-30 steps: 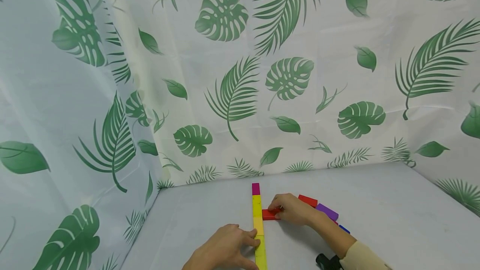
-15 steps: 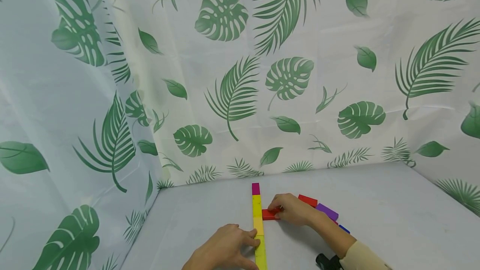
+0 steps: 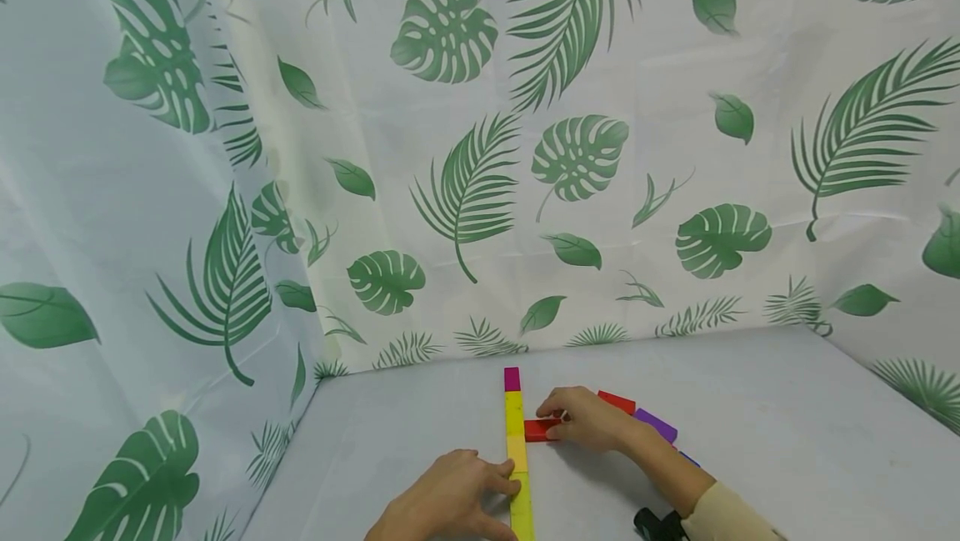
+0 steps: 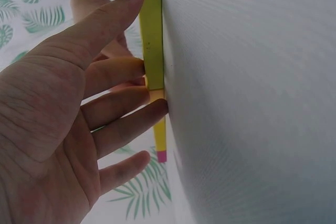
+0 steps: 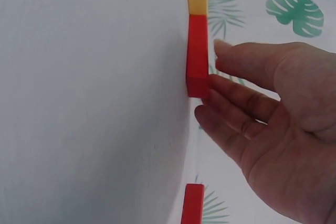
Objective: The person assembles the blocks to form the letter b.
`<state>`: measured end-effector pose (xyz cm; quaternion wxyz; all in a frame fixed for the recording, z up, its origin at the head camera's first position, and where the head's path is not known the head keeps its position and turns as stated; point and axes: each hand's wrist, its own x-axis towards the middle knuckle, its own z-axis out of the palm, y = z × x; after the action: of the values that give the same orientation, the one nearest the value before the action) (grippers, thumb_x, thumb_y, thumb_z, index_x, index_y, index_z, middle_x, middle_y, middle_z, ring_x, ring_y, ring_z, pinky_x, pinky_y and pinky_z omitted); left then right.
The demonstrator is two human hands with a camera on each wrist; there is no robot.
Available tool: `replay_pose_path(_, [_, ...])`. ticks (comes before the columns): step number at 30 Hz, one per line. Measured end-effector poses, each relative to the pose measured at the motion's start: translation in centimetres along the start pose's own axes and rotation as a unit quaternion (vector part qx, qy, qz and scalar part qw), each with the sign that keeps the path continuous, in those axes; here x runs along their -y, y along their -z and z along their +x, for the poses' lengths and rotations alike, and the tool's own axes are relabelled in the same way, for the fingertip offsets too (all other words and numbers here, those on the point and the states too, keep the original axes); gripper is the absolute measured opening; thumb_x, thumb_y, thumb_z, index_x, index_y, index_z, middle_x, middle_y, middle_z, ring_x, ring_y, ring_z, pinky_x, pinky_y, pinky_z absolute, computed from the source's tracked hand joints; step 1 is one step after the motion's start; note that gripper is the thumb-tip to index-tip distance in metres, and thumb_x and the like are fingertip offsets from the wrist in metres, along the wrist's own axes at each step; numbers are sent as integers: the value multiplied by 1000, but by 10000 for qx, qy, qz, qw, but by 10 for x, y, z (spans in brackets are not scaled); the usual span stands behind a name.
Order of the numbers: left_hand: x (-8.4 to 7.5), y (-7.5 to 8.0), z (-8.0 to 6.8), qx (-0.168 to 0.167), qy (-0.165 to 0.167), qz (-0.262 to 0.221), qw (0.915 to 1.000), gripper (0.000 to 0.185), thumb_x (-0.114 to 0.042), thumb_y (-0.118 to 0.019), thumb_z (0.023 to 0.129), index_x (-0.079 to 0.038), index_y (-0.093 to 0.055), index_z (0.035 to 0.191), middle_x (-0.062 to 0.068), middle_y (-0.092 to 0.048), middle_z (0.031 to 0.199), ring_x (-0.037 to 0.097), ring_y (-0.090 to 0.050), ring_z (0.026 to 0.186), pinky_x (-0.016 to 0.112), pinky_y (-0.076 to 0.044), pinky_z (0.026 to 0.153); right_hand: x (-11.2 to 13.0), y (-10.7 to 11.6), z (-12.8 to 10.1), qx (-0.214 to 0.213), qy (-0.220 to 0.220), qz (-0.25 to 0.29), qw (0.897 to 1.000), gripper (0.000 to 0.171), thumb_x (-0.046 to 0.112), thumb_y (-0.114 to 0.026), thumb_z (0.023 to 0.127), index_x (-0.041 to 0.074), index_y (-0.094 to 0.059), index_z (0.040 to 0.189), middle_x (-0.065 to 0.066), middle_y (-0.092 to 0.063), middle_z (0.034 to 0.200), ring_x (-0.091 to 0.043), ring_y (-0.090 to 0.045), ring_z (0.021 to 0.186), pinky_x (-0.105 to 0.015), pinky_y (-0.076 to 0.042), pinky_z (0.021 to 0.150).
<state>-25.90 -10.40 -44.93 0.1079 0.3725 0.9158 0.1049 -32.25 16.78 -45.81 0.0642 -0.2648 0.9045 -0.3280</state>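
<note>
Where fingertips touch, red block (image 3: 537, 429) lies flat.

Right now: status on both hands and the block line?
Left hand open, fingers flat against the yellow block row. Right hand open, fingertips pushing red block against the row. Nothing blocking.

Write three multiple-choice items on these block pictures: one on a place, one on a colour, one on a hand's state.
1. Where does the red block lie?
A. right of the line of blocks, touching it
B. left of it
C. on top of it

2. What colour is the line's far end block?
A. blue
B. magenta
C. green

3. How is the left hand?
A. a fist
B. fingers straight against the line
C. lifted away

A: the head view shows it butting the line.
B: the head view shows magenta.
B: the left wrist view shows straight fingers.
</note>
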Motion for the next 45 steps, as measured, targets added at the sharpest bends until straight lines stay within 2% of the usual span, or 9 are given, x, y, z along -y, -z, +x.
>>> replay_pose_path(6, [-1, 0, 2, 97, 169, -181, 9996, 57, -63, -82, 79, -42, -71, 131, -19, -64, 141, -5, -49, 86, 18, -41, 74, -3, 6, -1, -146, 86, -74, 9998, 30, 19, -75, 96, 7, -75, 123, -3, -73, 114, -22, -64, 105, -44, -59, 90])
replay_pose_path(13, [-2, 0, 2, 122, 188, -60, 9997, 58, -63, -82, 79, -43, -70, 132, -19, -63, 142, -5, -49, 87, 17, -42, 75, -7, 22, -10, -537, 249, -260, 9979, 32, 22, -75, 96, 7, -74, 124, -7, -73, 117, -28, -65, 105, -40, -59, 89])
replay_pose_path(18, [-3, 1, 1, 117, 205, -5, 9997, 59, -63, -83, 79, -43, -69, 133, -19, -63, 142, -5, -50, 89, 17, -42, 75, -16, 39, -20, -844, 173, -306, 9958, 34, 24, -76, 95, 10, -73, 126, -8, -73, 119, -29, -65, 108, -32, -58, 87])
replay_pose_path(25, [-2, 0, 0, 32, 89, 8, 10000, 60, -61, -84, 78, -41, -69, 133, -17, -64, 142, -6, -50, 89, 16, -40, 74, -31, 57, -35, -1107, 53, -322, 9933, 35, 24, -75, 96, 10, -72, 127, -5, -73, 119, -31, -65, 110, -28, -57, 85])
replay_pose_path(29, [-1, -1, 0, 29, 146, -81, 9999, 60, -61, -84, 78, -42, -69, 133, -19, -63, 142, -5, -47, 85, 17, -39, 70, -37, 61, -39, -1157, -104, -254, 9929, 35, 23, -75, 96, 10, -71, 129, -8, -72, 121, -31, -63, 111, -24, -56, 83])
replay_pose_path(34, [-1, -3, 0, 27, 218, -186, 9996, 59, -61, -85, 77, -43, -69, 132, -21, -62, 142, -3, -46, 81, 18, -39, 68, -42, 62, -40, -1087, -57, -203, 9939, 34, 21, -74, 97, 8, -71, 129, -13, -71, 122, -33, -63, 111, -26, -57, 83])
replay_pose_path(39, [-1, -2, 0, 11, 135, -75, 9999, 59, -61, -85, 78, -43, -69, 133, -20, -63, 142, -4, -47, 84, 17, -40, 71, -44, 62, -41, -1013, -121, -201, 9946, 35, 19, -74, 97, 8, -70, 129, -14, -70, 123, -35, -63, 112, -29, -58, 83])
replay_pose_path(45, [-1, -2, 0, 54, 158, -83, 9998, 60, -62, -84, 78, -43, -69, 133, -19, -62, 143, -5, -48, 88, 17, -41, 74, -44, 61, -41, -929, -443, -127, 9946, 36, 17, -75, 96, 8, -70, 130, -14, -69, 123, -31, -62, 112, -30, -60, 82])
